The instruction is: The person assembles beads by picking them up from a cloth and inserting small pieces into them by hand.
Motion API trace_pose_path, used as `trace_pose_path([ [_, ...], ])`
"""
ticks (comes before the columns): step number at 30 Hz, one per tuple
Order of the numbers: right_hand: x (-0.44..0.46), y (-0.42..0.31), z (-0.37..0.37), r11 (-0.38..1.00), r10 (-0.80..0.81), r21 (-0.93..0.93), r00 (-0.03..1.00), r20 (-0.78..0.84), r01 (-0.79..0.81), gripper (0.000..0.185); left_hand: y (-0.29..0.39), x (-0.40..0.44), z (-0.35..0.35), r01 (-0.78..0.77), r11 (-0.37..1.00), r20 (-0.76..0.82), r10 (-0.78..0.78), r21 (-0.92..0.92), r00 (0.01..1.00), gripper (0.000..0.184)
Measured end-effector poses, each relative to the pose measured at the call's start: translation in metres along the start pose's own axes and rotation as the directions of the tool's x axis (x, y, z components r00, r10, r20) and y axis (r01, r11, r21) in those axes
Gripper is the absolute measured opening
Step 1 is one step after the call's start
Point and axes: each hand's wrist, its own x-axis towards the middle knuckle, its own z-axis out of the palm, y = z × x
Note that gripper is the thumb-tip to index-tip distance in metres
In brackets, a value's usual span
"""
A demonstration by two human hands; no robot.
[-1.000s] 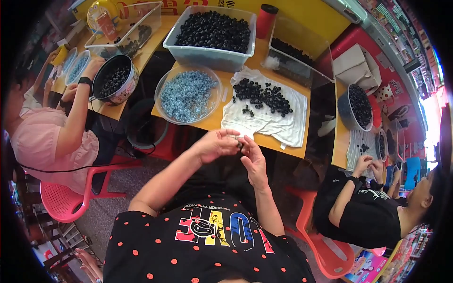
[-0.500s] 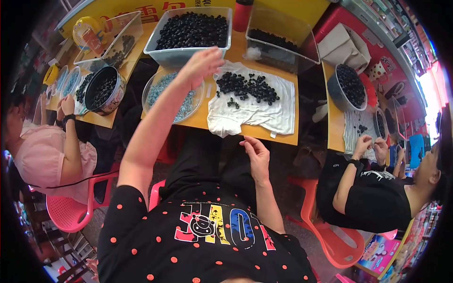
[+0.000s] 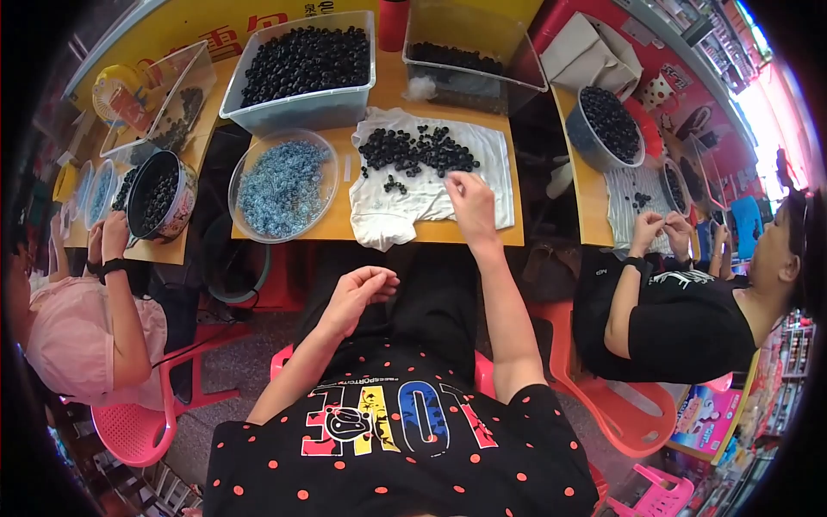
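Note:
On a white cloth point(image 3: 431, 202) lies a loose pile of small black round pieces point(image 3: 409, 151). My right hand point(image 3: 474, 207) reaches over the cloth, its fingertips pinched around a black piece at the pile's near right edge. Below the table edge, in front of my lap, my left hand point(image 3: 360, 297) has thumb and fingers pressed together; anything between them is too small to make out. Left of the cloth, a clear round tub point(image 3: 237, 220) holds many small bluish transparent pieces point(image 3: 284, 189). Behind it stands a large plastic bin point(image 3: 293, 108) heaped with black pieces.
A second clear bin point(image 3: 478, 86) with dark pieces stands behind the cloth. One person point(image 3: 95, 336) sits at the left beside a black-lined bucket point(image 3: 177, 215); another point(image 3: 689, 323) works at the right near a grey bucket point(image 3: 637, 157). Pink chairs point(image 3: 129, 431) stand around.
My left hand has come down from beside the large bin to in front of my lap. My right hand has moved up from the table's edge to the black pieces. The view has shifted.

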Motion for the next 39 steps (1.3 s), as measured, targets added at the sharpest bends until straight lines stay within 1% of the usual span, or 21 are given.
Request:
trace_pose_path([
  [1,0.007,0.008,0.009,1.000,-0.001,-0.008,1.000,0.000,0.001,0.018,0.000,-0.001,0.003,0.000,1.000,0.006,0.000,-0.006,1.000,0.023],
  [3,0.017,0.018,0.023,0.935,-0.206,-0.292,0.978,0.016,0.202,0.016,0.002,-0.003,0.006,-0.028,0.999,0.040,0.027,0.028,0.999,0.022],
  [4,0.019,0.018,0.028,0.926,-0.176,-0.331,0.983,0.043,0.180,0.017,0.004,-0.003,0.008,-0.041,0.999,0.049,0.040,0.029,0.998,0.022],
  [9,0.019,0.027,0.037,0.923,-0.229,-0.309,0.973,0.040,0.230,0.015,0.008,0.003,0.007,-0.058,0.997,0.043,0.056,0.057,0.998,0.019],
  [11,0.012,0.020,0.030,0.993,-0.061,-0.097,0.998,0.015,0.063,0.016,0.011,0.007,0.006,-0.075,0.995,0.037,0.073,0.059,0.997,0.019],
  [12,0.006,-0.001,0.018,0.991,0.129,0.027,0.989,0.066,-0.131,0.017,0.013,0.010,0.007,-0.100,0.994,0.026,0.099,0.044,0.995,0.019],
  [13,-0.001,-0.002,0.016,0.992,0.122,0.021,0.990,0.075,-0.123,0.017,0.016,0.014,0.009,-0.125,0.992,0.016,0.124,0.028,0.992,0.018],
  [14,-0.010,-0.002,0.015,0.927,0.171,0.322,0.980,0.097,-0.194,0.017,0.021,0.017,0.011,-0.134,0.991,-0.004,0.134,0.019,0.991,0.018],
  [15,-0.018,-0.002,0.014,0.768,0.212,0.589,0.968,0.135,-0.251,0.018,0.024,0.022,0.014,-0.136,0.991,-0.013,0.136,0.004,0.991,0.018],
  [16,-0.028,-0.015,0.008,0.657,0.189,0.715,0.971,0.148,-0.238,0.017,0.025,0.025,0.017,-0.164,0.986,-0.041,0.162,-0.038,0.986,0.018],
  [17,-0.036,-0.027,0.003,0.659,0.190,0.710,0.968,0.162,-0.248,0.017,0.027,0.028,0.020,-0.189,0.979,-0.070,0.184,-0.075,0.980,0.017],
  [20,-0.059,-0.047,-0.003,0.493,0.099,0.848,0.981,0.167,-0.194,0.021,0.034,0.032,0.031,-0.218,0.960,-0.088,0.206,-0.175,0.975,0.016],
  [23,-0.073,-0.059,-0.002,0.487,0.071,0.849,0.977,0.199,-0.208,0.021,0.041,0.029,0.041,-0.193,0.930,-0.091,0.173,-0.312,0.981,0.014],
  [24,-0.074,-0.061,0.000,0.644,0.027,0.752,0.986,0.165,-0.143,0.023,0.042,0.028,0.041,-0.156,0.901,-0.062,0.143,-0.406,0.988,0.013],
  [25,-0.076,-0.065,0.000,0.639,0.022,0.754,0.984,0.178,-0.151,0.023,0.041,0.027,0.040,-0.120,0.861,-0.033,0.120,-0.494,0.992,0.012],
  [27,-0.077,-0.078,0.001,0.875,-0.184,0.456,0.983,0.010,0.159,0.026,0.036,0.026,0.035,-0.158,0.865,-0.066,0.145,-0.476,0.987,0.010],
  [28,-0.077,-0.081,0.002,0.891,-0.280,0.364,0.960,-0.031,0.271,0.028,0.036,0.024,0.032,-0.159,0.861,-0.076,0.140,-0.483,0.987,0.010],
  [31,-0.077,-0.088,0.005,0.883,-0.359,0.326,0.934,0.003,0.338,0.027,0.032,0.022,0.020,-0.158,0.855,-0.100,0.124,-0.493,0.987,0.013],
  [33,-0.080,-0.084,0.008,0.877,-0.378,0.347,0.923,0.073,0.332,0.025,0.030,0.019,0.016,-0.128,0.841,-0.086,0.097,-0.526,0.992,0.015],
  [36,-0.081,-0.081,0.013,0.855,-0.127,0.516,0.984,0.123,0.046,0.022,0.031,0.016,0.006,-0.089,0.821,-0.016,0.097,-0.564,0.995,0.017],
  [39,-0.070,-0.080,0.021,0.858,-0.058,0.514,0.992,0.112,-0.008,0.016,0.027,0.011,-0.010,-0.039,0.798,0.041,0.080,-0.601,0.996,0.018],
])
